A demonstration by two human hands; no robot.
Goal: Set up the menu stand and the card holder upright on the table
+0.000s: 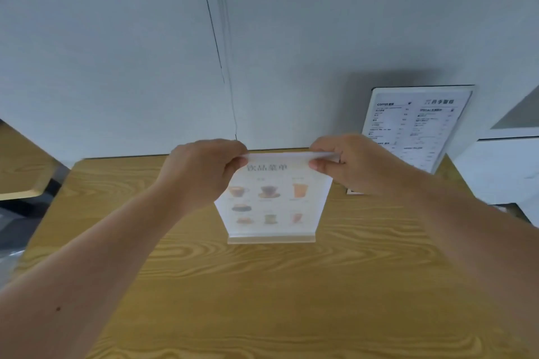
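A clear acrylic card holder (272, 204) with a drinks card showing cups stands upright on the wooden table (262, 285), its base resting on the tabletop near the middle. My left hand (204, 169) pinches its top left corner and my right hand (347, 166) pinches its top right corner. Behind and to the right, a larger menu stand (417, 125) with a printed text menu stands upright against the wall, partly hidden by my right hand.
A pale wall (145, 67) with a vertical seam runs along the table's far edge. Another wooden surface (23, 166) lies at the left, and a white cabinet (504, 163) stands at the right.
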